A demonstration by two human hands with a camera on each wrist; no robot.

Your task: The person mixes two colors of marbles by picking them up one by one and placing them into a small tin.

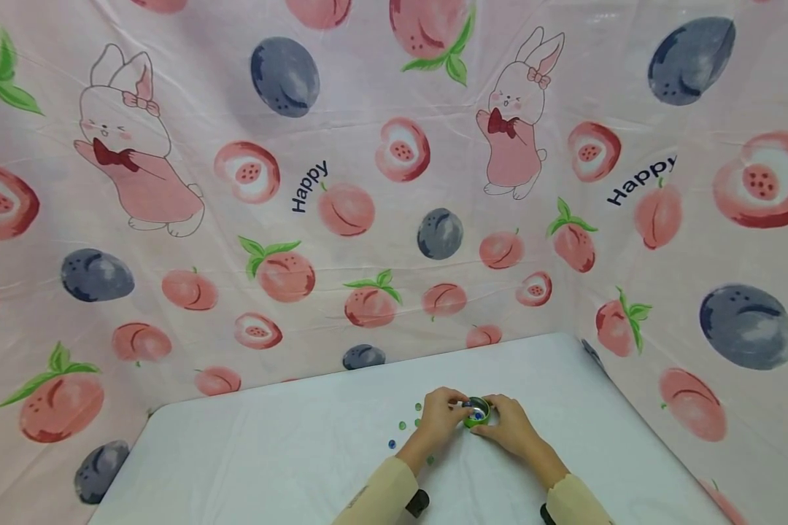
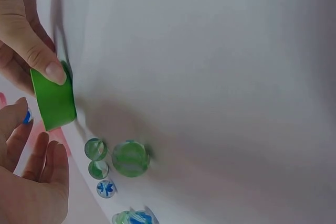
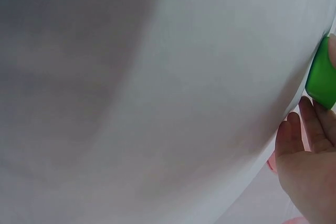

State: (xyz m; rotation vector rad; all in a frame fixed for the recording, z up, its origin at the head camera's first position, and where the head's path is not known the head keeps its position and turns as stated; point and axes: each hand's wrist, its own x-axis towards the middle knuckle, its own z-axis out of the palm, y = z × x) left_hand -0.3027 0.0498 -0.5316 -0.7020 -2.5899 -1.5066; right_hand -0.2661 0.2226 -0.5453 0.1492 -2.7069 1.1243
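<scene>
A small round green container (image 1: 468, 422) stands on the white table, with a blue marble (image 1: 478, 416) visible inside. My right hand (image 1: 514, 426) grips the container from the right, its thumb along the green wall in the left wrist view. From the left, my left hand (image 1: 438, 415) reaches to the rim. Between its thumb and finger it pinches a blue marble (image 2: 28, 116), mostly covered by the fingertips. Loose on the table left of that hand lie a blue marble (image 1: 392, 444) and several green ones, among them a larger green marble (image 2: 130, 158).
The white table (image 1: 249, 459) runs up to a pink cloth backdrop (image 1: 341, 131) printed with fruit and rabbits. A dark slim object (image 1: 592, 354) lies at the far right table edge. Black bands (image 1: 418, 503) sit at both sleeves.
</scene>
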